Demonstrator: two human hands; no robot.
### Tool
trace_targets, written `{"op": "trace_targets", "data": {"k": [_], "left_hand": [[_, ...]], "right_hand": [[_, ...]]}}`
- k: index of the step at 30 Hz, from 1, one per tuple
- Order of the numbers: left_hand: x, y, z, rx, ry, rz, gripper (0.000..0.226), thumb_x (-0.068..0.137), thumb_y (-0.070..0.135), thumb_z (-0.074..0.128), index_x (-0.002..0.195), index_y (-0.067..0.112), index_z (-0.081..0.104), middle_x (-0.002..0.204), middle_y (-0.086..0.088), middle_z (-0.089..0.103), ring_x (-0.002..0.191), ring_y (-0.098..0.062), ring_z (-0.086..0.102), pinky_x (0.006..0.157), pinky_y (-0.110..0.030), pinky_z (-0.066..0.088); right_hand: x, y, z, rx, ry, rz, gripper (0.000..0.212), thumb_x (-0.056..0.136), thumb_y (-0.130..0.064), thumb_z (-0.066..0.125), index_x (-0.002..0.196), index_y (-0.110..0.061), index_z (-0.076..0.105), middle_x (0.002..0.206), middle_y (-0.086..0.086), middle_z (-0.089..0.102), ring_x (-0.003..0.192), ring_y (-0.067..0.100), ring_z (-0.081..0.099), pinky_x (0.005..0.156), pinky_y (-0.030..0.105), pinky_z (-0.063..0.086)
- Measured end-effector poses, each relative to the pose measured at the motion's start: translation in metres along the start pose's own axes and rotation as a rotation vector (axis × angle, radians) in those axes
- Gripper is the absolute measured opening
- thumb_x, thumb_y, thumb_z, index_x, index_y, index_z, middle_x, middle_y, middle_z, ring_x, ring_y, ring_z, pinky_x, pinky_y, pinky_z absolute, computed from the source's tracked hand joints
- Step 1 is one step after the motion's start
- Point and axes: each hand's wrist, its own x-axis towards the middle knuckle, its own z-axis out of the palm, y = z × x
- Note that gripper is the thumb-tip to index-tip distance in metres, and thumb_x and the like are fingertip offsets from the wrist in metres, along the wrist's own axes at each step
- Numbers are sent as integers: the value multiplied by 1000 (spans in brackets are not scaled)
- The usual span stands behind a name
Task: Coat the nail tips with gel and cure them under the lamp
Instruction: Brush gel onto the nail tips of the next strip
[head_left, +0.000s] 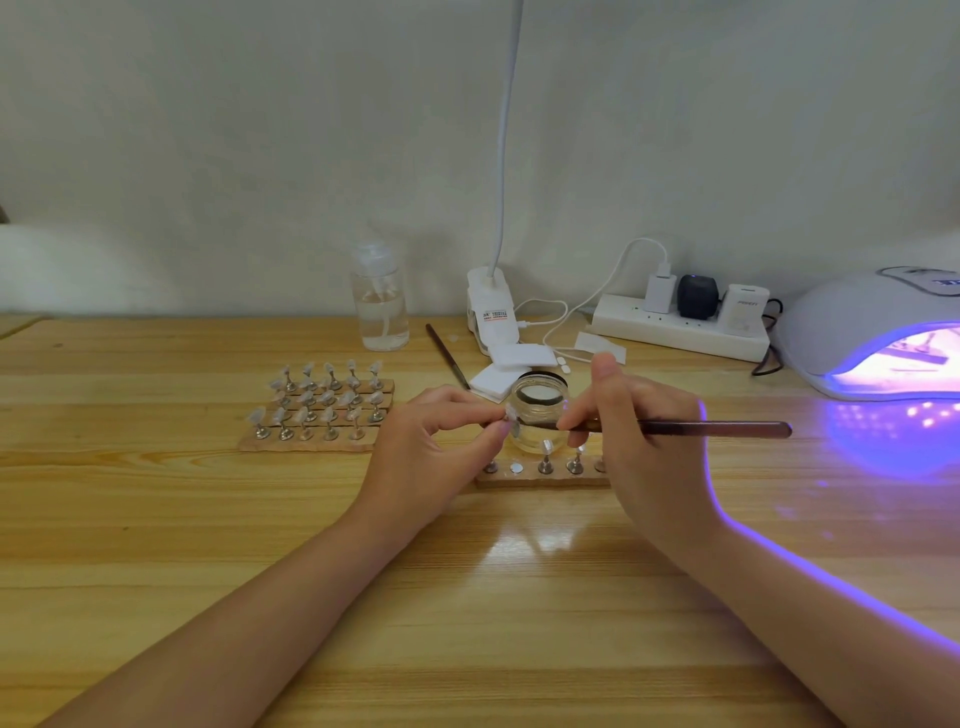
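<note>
We pinch a nail tip (511, 414) in our left hand (439, 447) and hold a brush (691, 428) in our right hand (641, 441), just in front of the jar (537, 415) on the tabletop (208, 519).

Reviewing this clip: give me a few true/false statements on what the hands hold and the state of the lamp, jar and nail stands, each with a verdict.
1. The right hand holds a brush. True.
2. The curing lamp is switched off. False: it glows violet inside and throws violet light on the table.
3. The left hand pinches a nail tip at the brush end. True.
4. The gel jar has its lid on. False: it stands open.
5. The wooden block nearest the hands has a stand on every disc. False: one metal disc is bare.
</note>
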Motion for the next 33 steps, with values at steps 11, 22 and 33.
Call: {"op": "trace_targets", "data": {"k": [11,22,33], "left_hand": [[0,1,-1,-1,54,83,16,71,13,72,75,28,68,86,10,64,85,5,59,79,-4,38],[0,1,-1,28,29,26,13,71,12,75,76,23,70,73,12,66,80,-7,62,83,-24,45],[0,0,-1,34,44,42,22,70,8,75,74,28,68,73,12,66,77,0,61,79,-16,45]], "right_hand": [[1,-4,-1,75,111,89,45,89,-30,40,52,-16,62,50,7,59,49,10,55,63,26,46],[-5,-7,5,-55,6,-68,38,88,-34,37,61,-23,62,58,-7,62,59,4,59,62,13,43],[-6,-6,4,-8,-12,-18,40,84,-40,41,56,-24,64,53,1,61,52,9,58,58,18,46]]}}
